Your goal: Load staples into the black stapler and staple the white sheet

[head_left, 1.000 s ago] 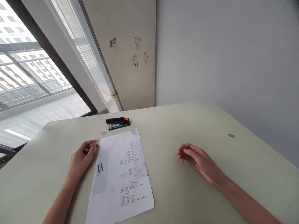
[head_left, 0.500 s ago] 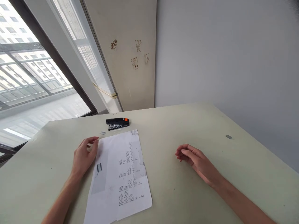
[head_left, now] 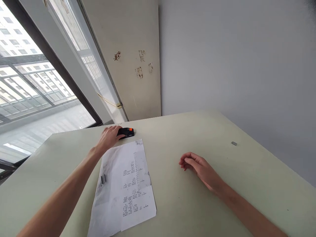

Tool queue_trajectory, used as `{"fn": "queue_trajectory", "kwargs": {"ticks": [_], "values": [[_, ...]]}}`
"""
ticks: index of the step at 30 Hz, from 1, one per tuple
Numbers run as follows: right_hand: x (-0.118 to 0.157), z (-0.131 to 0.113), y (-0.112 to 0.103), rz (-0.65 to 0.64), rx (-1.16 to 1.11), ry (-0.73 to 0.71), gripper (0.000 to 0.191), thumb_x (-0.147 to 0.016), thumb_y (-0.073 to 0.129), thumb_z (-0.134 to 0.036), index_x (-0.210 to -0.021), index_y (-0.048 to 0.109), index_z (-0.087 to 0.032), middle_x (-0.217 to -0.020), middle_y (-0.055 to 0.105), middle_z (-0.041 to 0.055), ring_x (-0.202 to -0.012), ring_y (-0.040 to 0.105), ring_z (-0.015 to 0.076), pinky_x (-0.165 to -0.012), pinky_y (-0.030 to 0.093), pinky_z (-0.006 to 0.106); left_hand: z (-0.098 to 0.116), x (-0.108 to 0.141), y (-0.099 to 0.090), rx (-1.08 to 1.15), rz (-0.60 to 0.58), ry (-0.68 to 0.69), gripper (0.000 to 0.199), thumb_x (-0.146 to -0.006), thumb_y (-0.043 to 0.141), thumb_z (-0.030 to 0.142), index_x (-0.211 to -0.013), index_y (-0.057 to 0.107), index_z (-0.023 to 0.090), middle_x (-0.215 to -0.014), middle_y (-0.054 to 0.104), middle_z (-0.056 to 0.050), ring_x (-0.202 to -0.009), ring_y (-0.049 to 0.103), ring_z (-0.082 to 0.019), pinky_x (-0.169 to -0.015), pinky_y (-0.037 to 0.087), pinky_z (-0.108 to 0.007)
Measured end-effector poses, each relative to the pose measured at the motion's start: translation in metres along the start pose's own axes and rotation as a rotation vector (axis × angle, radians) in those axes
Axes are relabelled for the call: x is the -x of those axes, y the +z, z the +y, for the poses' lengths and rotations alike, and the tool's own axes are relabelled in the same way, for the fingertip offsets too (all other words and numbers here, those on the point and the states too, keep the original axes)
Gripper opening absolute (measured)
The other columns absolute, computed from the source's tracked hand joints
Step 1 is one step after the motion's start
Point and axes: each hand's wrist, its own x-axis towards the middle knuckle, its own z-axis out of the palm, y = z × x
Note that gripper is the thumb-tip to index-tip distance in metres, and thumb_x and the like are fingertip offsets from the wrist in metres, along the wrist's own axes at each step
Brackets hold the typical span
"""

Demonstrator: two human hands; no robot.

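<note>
We counted two hands, left hand [head_left: 108, 138] and right hand [head_left: 201, 169]; one stapler [head_left: 128, 132] at the left fingers; two small grey strips, one [head_left: 103, 179] on the paper [head_left: 123, 187] nearer us than the left fingers, one [head_left: 234, 143] past the right fingers. Paper layers could not be counted.

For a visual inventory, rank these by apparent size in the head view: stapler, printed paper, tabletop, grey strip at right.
1. Tabletop
2. Printed paper
3. Stapler, partly hidden by the left hand
4. Grey strip
</note>
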Motion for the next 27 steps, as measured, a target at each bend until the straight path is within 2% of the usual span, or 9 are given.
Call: {"fn": "queue_trajectory", "kwargs": {"ticks": [2,6,9,13,16,19,23,27], "values": [[0.0,0.0,0.001,-0.001,0.019,-0.006,0.032,-0.095,0.068,-0.054,-0.094,0.073,-0.023,-0.098,0.074,0.0063,-0.091,0.065,0.023,-0.093,0.053,0.042,0.005,-0.002,-0.002,-0.001,-0.008,0.017,0.034,-0.091,0.059,0.054,-0.105,0.069,0.024,-0.109,0.078,-0.012,-0.102,0.07,-0.035,-0.102,0.046,-0.049],[0.001,-0.002,0.005,0.006,0.062,-0.018,0.032,-0.096,0.065,-0.055,-0.094,0.072,-0.023,-0.098,0.075,0.0062,-0.09,0.066,0.0227,-0.091,0.053,0.042,0.034,0.004,-0.009,0.026,0.029,0.1,0.038,-0.098,0.052,0.052,-0.117,0.067,0.023,-0.121,0.075,-0.014,-0.113,0.067,-0.037,-0.102,0.046,-0.051],[0.0,0.0,0.007,0.054,0.065,-0.061,0.034,-0.096,0.064,-0.057,-0.093,0.07,-0.023,-0.097,0.074,0.0063,-0.088,0.066,0.0226,-0.087,0.054,0.041,0.073,0.015,-0.015,0.069,0.028,0.19,0.04,-0.102,0.05,0.054,-0.123,0.065,0.024,-0.119,0.075,-0.012,-0.109,0.068,-0.033,-0.097,0.05,-0.048],[-0.005,0.003,0.004,0.256,0.127,-0.147,0.036,-0.095,0.063,-0.06,-0.098,0.068,-0.024,-0.105,0.073,0.0078,-0.094,0.065,0.0242,-0.087,0.051,0.04,0.134,0.035,-0.018,0.131,-0.026,0.348,0.036,-0.104,0.053,0.053,-0.124,0.063,0.025,-0.113,0.077,-0.006,-0.097,0.072,-0.027,-0.088,0.053,-0.04],[-0.008,0.002,-0.003,0.346,0.154,-0.161,0.037,-0.098,0.058,-0.061,-0.106,0.067,-0.026,-0.119,0.071,0.0085,-0.112,0.063,0.027,-0.096,0.048,0.04,0.178,0.053,-0.01,0.194,-0.052,0.445,0.032,-0.104,0.058,0.05,-0.121,0.062,0.024,-0.105,0.078,-0.005,-0.089,0.073,-0.025,-0.077,0.052,-0.036],[-0.008,-0.001,-0.009,0.377,0.17,-0.151,0.037,-0.101,0.052,-0.061,-0.103,0.068,-0.027,-0.118,0.072,0.0069,-0.112,0.063,0.0277,-0.096,0.047,0.04,0.212,0.067,0.004,0.263,-0.074,0.476,0.024,-0.102,0.064,0.044,-0.115,0.061,0.024,-0.101,0.077,-0.003,-0.086,0.073,-0.023,-0.075,0.052,-0.035],[-0.007,-0.005,-0.012,0.354,0.184,-0.147,0.034,-0.101,0.053,-0.057,-0.097,0.068,-0.027,-0.112,0.075,0.0056,-0.098,0.064,0.026,-0.085,0.049,0.038,0.237,0.076,0.023,0.312,-0.077,0.512,0.019,-0.102,0.063,0.041,-0.111,0.061,0.024,-0.099,0.076,-0.005,-0.084,0.073,-0.023,-0.074,0.052,-0.036],[-0.009,-0.004,-0.011,0.346,0.208,-0.172,0.032,-0.099,0.055,-0.055,-0.093,0.067,-0.027,-0.108,0.076,0.0058,-0.095,0.065,0.0259,-0.083,0.05,0.038,0.245,0.079,0.03,0.295,-0.072,0.517,0.017,-0.102,0.062,0.038,-0.112,0.061,0.024,-0.101,0.076,-0.005,-0.087,0.073,-0.024,-0.072,0.051,-0.036]]}}
